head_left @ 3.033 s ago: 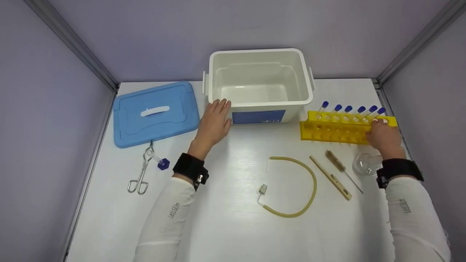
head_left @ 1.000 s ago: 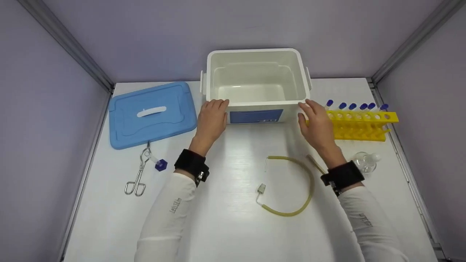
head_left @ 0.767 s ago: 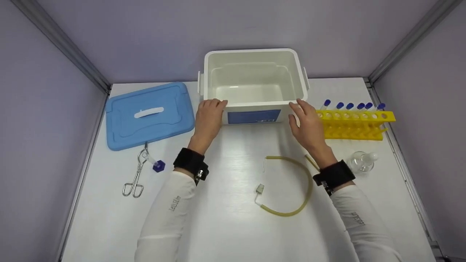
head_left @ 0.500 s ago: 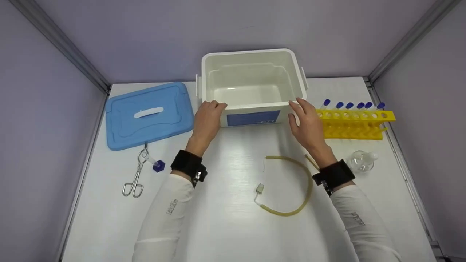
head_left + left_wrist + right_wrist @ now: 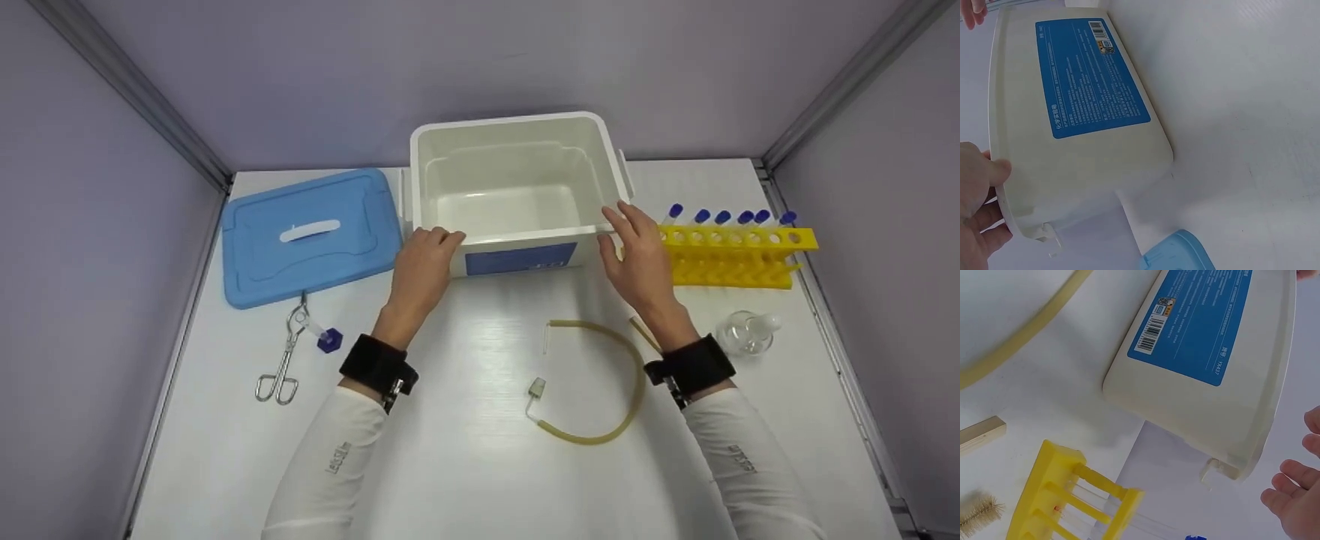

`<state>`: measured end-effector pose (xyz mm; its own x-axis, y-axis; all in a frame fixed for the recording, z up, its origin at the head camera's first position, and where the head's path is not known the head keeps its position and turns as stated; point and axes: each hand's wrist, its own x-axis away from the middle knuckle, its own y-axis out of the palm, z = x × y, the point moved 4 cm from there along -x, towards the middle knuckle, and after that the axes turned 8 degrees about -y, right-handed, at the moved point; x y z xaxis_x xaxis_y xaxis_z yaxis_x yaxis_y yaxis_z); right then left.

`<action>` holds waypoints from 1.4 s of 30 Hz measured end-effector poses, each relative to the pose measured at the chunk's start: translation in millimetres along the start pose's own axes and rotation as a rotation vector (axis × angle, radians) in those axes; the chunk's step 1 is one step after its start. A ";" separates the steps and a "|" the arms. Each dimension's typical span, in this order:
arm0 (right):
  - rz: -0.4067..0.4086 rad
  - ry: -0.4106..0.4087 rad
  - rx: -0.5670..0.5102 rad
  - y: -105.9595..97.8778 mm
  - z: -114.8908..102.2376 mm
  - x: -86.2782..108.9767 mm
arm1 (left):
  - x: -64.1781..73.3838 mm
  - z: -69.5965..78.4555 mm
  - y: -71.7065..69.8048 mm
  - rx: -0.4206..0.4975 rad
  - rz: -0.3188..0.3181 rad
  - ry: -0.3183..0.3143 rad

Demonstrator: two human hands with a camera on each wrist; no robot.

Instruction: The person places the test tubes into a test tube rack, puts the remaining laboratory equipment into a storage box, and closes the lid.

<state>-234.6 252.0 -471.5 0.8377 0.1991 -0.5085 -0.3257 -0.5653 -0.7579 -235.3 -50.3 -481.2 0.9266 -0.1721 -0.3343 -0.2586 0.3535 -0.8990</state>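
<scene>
A white plastic box [image 5: 495, 128] with a blue label [image 5: 521, 259] stands uncovered at the back of the table, turned slightly askew. At its front left corner my left hand [image 5: 422, 274] grips the rim, thumb on the outer wall and fingers over the edge, as the left wrist view shows. My right hand [image 5: 643, 266] is at the front right corner, fingers spread and loosely bent by the rim. In the right wrist view a gap shows between the right fingers [image 5: 1300, 472] and the box. The inside of the box holds nothing visible.
Left of the box lies a blue lid [image 5: 311, 259], with metal tongs [image 5: 289, 349] and a purple-based tube [image 5: 328, 339] before it. Rubber tubing [image 5: 637, 382] curves mid-table. To the right are a yellow rack [image 5: 739, 238] of capped tubes, a glass flask [image 5: 746, 334] and a brush [image 5: 979, 514].
My right hand has left the yellow rack for the box's right corner; the rack now stands upright. My left hand has drawn the box toward me, its left side turning nearer.
</scene>
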 end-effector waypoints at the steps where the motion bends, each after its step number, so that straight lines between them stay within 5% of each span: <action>1: -0.001 0.013 -0.011 -0.6 0.1 -0.7 | 2.3 0.0 -0.8 0.000 0.002 0.006; 12: -0.007 0.086 -0.098 -3.1 4.4 -11.5 | 25.0 -0.2 -7.0 -0.010 0.045 0.049; 22: -0.144 0.270 -0.224 3.8 24.6 -17.4 | 42.0 0.1 -11.1 -0.009 0.059 0.064; 34: -0.216 0.535 -0.491 20.5 48.4 -18.0 | 58.6 -2.6 -14.9 -0.029 0.075 0.079; 42: -0.246 0.599 -0.577 24.7 55.2 -13.2 | 67.5 -0.2 -17.5 -0.039 0.065 0.075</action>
<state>-277.9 279.6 -506.1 0.9978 0.0054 0.0659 0.0320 -0.9116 -0.4098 -168.3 -68.3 -488.1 0.8852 -0.2185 -0.4108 -0.3290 0.3303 -0.8847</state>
